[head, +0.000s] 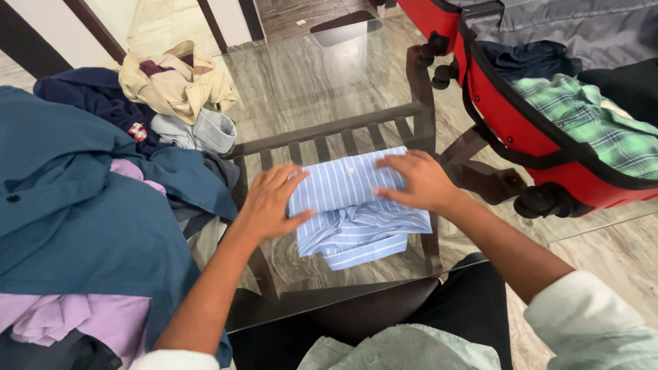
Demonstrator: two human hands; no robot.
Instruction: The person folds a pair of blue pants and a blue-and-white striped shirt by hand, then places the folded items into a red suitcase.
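On the glass table, flat open left hand and right hand at folded striped shirt's edges.

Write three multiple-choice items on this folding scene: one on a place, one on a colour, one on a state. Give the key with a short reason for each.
1. Where does the striped shirt lie?
A. on the glass table
B. in the suitcase
C. on the floor

2. What colour is the suitcase?
A. blue
B. red
C. grey

3. How is the suitcase?
A. zipped shut
B. open with clothes inside
C. open and bare

Key:
1 A, the left hand and right hand press it flat on the glass top.
2 B, its shell is red.
3 B, a green plaid shirt shows inside it.
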